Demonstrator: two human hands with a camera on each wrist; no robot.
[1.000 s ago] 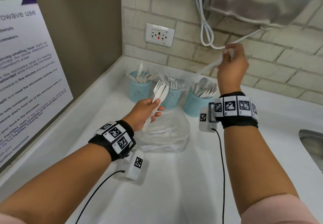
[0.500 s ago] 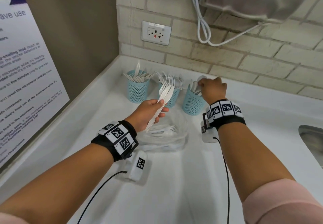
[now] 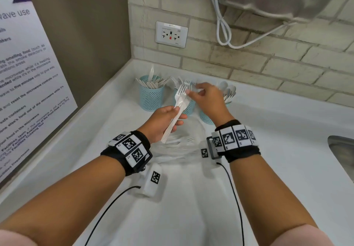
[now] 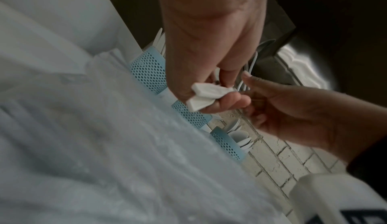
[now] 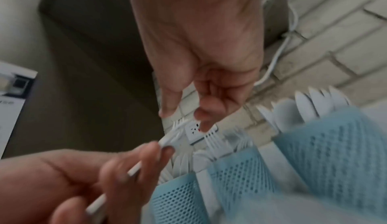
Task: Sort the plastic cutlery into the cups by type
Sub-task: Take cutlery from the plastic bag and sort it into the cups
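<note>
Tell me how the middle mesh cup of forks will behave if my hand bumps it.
The middle cup looks like light perforated plastic, so it would probably slide or tip easily. Forks fan out above its rim, likely making it top-heavy. Neighbouring cups stand close and might catch it.

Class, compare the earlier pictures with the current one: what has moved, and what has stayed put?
The right hand came down from the raised position to the spoon cup, then moved left to the forks held by the left hand, its fingertips now reaching their heads. The left hand keeps gripping the forks; the three cups stay in place.
</note>
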